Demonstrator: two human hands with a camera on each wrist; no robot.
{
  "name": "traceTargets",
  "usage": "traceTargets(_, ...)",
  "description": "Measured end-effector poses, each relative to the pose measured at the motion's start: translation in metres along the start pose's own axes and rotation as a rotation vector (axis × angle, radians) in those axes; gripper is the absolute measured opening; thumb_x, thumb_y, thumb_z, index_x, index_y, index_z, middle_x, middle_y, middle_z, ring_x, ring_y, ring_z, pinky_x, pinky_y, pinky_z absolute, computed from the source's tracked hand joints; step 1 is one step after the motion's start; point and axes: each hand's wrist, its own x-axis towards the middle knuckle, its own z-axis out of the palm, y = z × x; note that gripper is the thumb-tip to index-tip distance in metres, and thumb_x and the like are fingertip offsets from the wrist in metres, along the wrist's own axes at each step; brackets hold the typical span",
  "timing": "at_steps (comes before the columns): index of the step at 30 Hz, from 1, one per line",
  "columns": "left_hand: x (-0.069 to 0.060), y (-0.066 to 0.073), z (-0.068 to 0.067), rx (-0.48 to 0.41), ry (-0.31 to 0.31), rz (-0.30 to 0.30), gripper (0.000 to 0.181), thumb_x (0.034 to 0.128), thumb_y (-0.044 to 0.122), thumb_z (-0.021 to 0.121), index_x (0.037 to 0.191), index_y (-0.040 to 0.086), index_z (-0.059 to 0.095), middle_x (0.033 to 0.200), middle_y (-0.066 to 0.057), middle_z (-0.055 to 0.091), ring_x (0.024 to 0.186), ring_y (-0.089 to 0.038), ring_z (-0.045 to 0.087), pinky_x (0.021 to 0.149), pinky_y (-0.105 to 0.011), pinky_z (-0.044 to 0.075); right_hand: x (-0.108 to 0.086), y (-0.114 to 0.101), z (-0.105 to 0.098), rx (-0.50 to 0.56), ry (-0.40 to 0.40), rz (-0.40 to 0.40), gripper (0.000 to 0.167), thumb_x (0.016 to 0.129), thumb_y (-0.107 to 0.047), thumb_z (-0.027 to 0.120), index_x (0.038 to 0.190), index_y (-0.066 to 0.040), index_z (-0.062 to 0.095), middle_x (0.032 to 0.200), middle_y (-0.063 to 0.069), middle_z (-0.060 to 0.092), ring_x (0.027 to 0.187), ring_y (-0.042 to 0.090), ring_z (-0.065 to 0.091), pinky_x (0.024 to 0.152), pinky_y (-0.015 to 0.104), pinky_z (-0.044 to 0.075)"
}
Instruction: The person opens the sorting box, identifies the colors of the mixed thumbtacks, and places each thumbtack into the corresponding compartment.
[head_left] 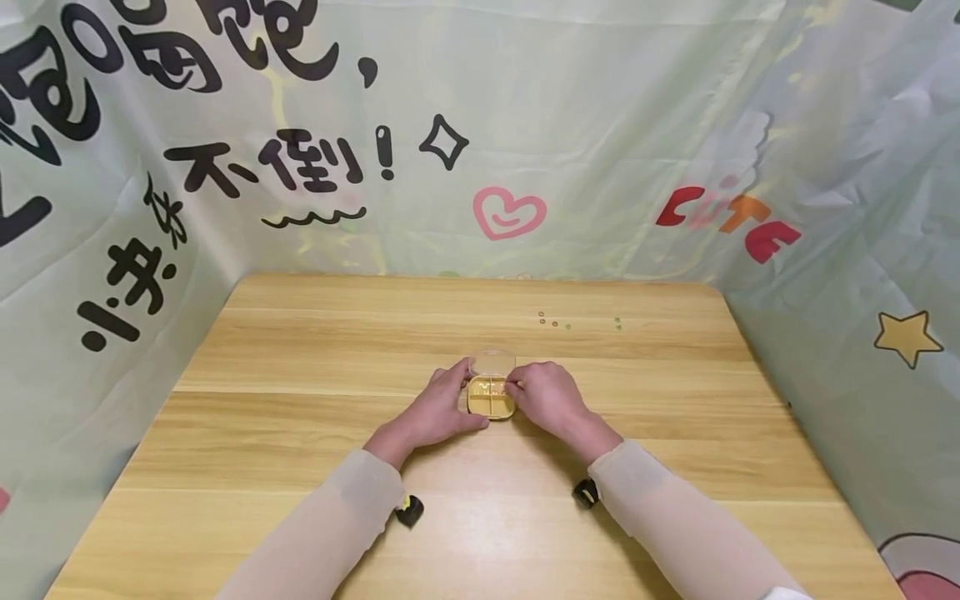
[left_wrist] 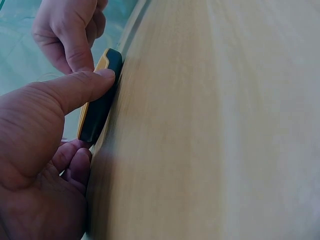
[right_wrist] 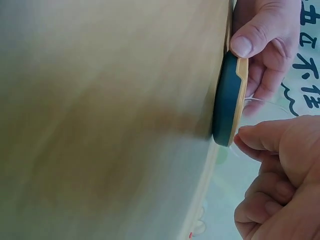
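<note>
"Where's the box (head_left: 501,407)?"

"On the bench (head_left: 300,367), in the middle, between the two hands. It's yellow inside and dark green outside, with dividers making four compartments. The clear lid (head_left: 492,362) is up, at the far side."

"What's the left hand (head_left: 437,410) doing?"

"Gripping the box. The thumb presses on the near side, and the fingers reach round the left side toward the back, so the hand is only as wide as the box."

"And the right hand (head_left: 553,398)?"

"At the box's far right corner. The thumb and forefinger tips come close together at the rim, with the other fingers curled under. I can't tell whether they pinch anything; the tips hide it."

"Anything inside the box?"

"Small glints show in the back compartments, too small to make out. The two front ones show plain yellow floor."

"What else is on the bench?"

"Tiny brown bits (head_left: 555,324) and green bits (head_left: 618,323), well apart from the box, toward the back edge and right of the middle."

"And around it?"

"Pale printed cloth (head_left: 600,108), with black lettering on the left, a pink heart (head_left: 510,237) behind the box, and a yellow star (head_left: 907,336) on the right."
</note>
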Motion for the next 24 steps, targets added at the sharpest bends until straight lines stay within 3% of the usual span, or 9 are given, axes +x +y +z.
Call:
traceTargets(9, 0.001, 0.000, 0.001, 0.004, -0.001, -0.016, 0.108, 0.0827, 0.035, 0.091, 0.166, 0.010, 0.027, 0.150, -0.006, 0.056, 0.139, -0.026, 0.044, 0.121, -0.049, 0.039, -0.001, 0.024, -0.014, 0.081, 0.022, 0.136, 0.015, 0.100, -0.018, 0.070, 0.099, -0.010, 0.083, 0.091, 0.004, 0.081, 0.075, 0.017, 0.069, 0.076, 0.042, 0.060)
traceTargets(12, 0.000, -0.001, 0.000, -0.002, 0.006, -0.019, 0.110, 0.0831, 0.035, 0.091, 0.167, 0.008, 0.025, 0.151, -0.008, 0.056, 0.140, -0.027, 0.044, 0.121, -0.049, 0.039, 0.008, 0.036, -0.019, 0.109, 0.032, 0.183, 0.017, 0.101, -0.018, 0.068, 0.101, -0.008, 0.082, 0.091, 0.006, 0.081, 0.065, 0.015, 0.063, 0.072, 0.042, 0.058)
traceTargets(17, 0.000, -0.002, 0.000, -0.013, 0.007, -0.017, 0.109, 0.0833, 0.033, 0.091, 0.167, 0.007, 0.025, 0.150, -0.008, 0.055, 0.140, -0.028, 0.044, 0.121, -0.049, 0.039, 0.032, 0.056, -0.026, 0.121, 0.040, 0.244, 0.022, 0.104, -0.021, 0.064, 0.105, -0.007, 0.081, 0.097, 0.009, 0.081, 0.061, 0.017, 0.058, 0.072, 0.042, 0.054)
traceTargets(24, 0.001, -0.003, 0.001, -0.009, -0.003, -0.005, 0.107, 0.0841, 0.034, 0.090, 0.166, 0.008, 0.027, 0.149, -0.006, 0.055, 0.139, -0.026, 0.044, 0.119, -0.048, 0.041, 0.063, 0.082, -0.030, 0.048, 0.057, 0.259, 0.025, 0.105, -0.019, 0.060, 0.106, -0.006, 0.081, 0.092, 0.010, 0.080, 0.063, 0.020, 0.062, 0.065, 0.041, 0.054)
